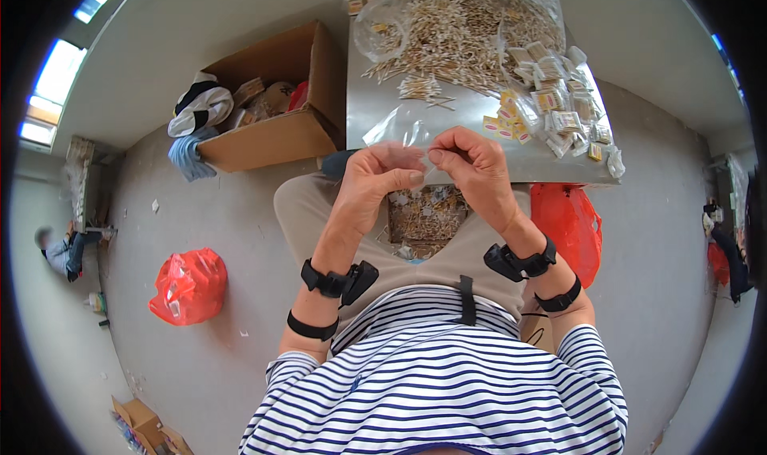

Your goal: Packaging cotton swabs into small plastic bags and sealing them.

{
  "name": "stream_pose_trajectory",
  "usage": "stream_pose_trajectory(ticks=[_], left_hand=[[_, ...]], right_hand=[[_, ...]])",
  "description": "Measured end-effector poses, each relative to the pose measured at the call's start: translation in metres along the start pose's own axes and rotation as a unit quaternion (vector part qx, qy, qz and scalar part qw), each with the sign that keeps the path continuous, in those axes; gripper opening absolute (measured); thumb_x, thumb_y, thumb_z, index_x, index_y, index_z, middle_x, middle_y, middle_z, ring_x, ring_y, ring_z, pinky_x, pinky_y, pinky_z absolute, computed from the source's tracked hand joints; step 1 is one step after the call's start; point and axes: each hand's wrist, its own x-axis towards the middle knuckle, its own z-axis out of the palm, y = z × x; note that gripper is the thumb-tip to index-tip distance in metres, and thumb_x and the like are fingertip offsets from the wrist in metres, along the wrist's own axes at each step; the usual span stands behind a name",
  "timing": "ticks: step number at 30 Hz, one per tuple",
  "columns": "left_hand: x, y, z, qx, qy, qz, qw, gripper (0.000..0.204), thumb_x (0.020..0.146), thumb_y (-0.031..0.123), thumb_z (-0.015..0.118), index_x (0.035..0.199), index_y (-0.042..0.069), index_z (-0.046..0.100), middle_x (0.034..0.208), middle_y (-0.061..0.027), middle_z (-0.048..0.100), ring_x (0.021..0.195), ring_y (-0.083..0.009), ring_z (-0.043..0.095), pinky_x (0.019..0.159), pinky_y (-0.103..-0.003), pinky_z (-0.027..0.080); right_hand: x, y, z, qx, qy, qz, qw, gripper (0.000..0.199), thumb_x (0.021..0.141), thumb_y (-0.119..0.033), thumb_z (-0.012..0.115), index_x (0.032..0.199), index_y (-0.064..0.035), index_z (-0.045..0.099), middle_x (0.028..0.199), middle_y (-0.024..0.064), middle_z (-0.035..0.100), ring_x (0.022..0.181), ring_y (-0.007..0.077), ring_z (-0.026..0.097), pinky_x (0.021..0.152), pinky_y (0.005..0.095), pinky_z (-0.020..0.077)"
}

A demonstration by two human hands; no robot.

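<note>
Counted two large red bags (189,287), left and right; held one clear plastic bag (424,161) near one metal table (551,167), pinched in left hand (377,174) and right hand (475,163), close together, turned inward.

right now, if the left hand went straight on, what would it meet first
Likely the right hand, its fingertips facing the left hand by the clear plastic; depth is unclear.
</note>
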Motion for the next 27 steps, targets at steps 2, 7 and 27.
stream_pose_trajectory(ticks=[2, 7, 27], left_hand=[[-0.008, 0.011, 0.001, -0.049, -0.046, 0.002, 0.998, 0.027, 0.082, 0.000, 0.080, 0.109, -0.001, 0.073, 0.090, -0.0047, 0.074, 0.082, -0.0118, 0.068, 0.079, -0.026, 0.054], [-0.025, 0.014, -0.019, -0.037, -0.071, 0.018, 0.997, 0.017, 0.088, 0.009, 0.080, 0.099, -0.001, 0.072, 0.083, -0.0026, 0.069, 0.071, -0.0093, 0.060, 0.066, -0.024, 0.046], [-0.046, 0.003, -0.070, -0.083, 0.052, -0.018, 0.995, 0.031, 0.095, 0.036, 0.075, 0.087, 0.008, 0.065, 0.071, 0.0045, 0.051, 0.066, -0.0090, 0.043, 0.066, -0.027, 0.038]], right_hand=[[-0.004, -0.008, 0.008, -0.044, -0.016, -0.052, 0.998, 0.003, 0.090, 0.001, 0.068, 0.093, 0.0018, 0.068, 0.080, 0.0048, 0.068, 0.075, 0.0096, 0.060, 0.068, 0.0261, 0.0499], [-0.008, -0.031, 0.029, -0.101, -0.049, -0.131, 0.985, 0.004, 0.089, 0.001, 0.069, 0.092, 0.0017, 0.069, 0.080, 0.0067, 0.068, 0.074, 0.0120, 0.062, 0.067, 0.0284, 0.0508], [0.028, -0.001, 0.091, 0.058, -0.142, 0.070, 0.986, 0.009, 0.094, -0.004, 0.066, 0.094, 0.0034, 0.071, 0.080, -0.0007, 0.068, 0.078, 0.0050, 0.057, 0.069, 0.0241, 0.0497]])
